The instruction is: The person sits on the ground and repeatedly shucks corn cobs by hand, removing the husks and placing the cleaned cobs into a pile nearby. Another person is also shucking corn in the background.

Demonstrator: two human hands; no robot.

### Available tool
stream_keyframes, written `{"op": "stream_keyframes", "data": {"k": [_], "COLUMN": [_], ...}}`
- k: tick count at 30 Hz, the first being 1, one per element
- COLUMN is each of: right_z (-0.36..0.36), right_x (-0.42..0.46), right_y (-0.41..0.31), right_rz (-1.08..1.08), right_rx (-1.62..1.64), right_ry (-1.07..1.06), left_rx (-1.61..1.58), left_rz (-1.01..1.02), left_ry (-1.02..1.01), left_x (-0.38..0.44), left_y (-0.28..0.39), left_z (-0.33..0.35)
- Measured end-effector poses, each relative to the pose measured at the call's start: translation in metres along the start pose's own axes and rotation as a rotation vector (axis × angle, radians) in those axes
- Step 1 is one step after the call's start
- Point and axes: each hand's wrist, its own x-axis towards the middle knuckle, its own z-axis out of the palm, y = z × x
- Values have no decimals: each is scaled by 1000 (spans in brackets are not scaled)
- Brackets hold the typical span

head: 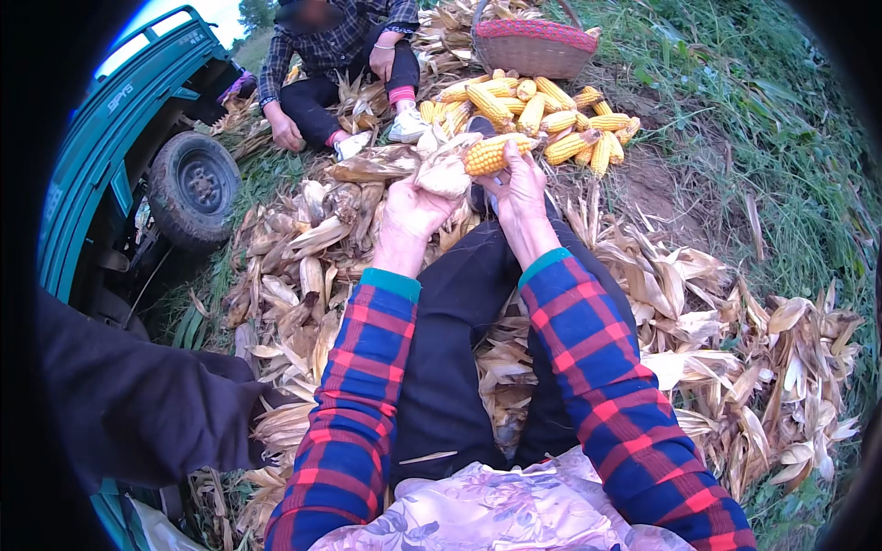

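Between my hands is a bare yellow corn cob (490, 156), gripped near its far end by my right hand (517, 182). Pale dry husk (444, 169) hangs off the cob's left end, and my left hand (417, 206) holds that husk from below. Just past my hands lies a heap of husked yellow corn (537, 107) on the ground. Unhusked ears and loose husks (296, 262) cover the ground left of my legs.
A wicker basket (534, 52) with a red rim stands behind the corn heap. Another person (337, 55) sits opposite. A green truck bed (103, 124) and its wheel (196, 186) are at left, near a dark-trousered leg (151, 399). Husks (723, 372) and grass (772, 138) lie at right.
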Motion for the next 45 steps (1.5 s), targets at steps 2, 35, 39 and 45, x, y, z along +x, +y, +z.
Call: {"op": "stream_keyframes", "data": {"k": [2,35,39,45], "right_z": [-2,-22,-11,-20], "right_x": [0,21,17,14], "right_y": [1,-14,-16,-21], "right_rz": [15,349,310,412], "right_rx": [-30,-158,-145,-42], "right_ry": [8,-197,-306,-336], "left_rx": [54,2027,2011,1919], "left_rz": [130,638,659,656], "left_ry": [75,-477,-329,470], "left_x": [-3,-27,-36,-71], "left_y": [-6,-26,-14,44], "left_z": [9,7,7,-26]}}
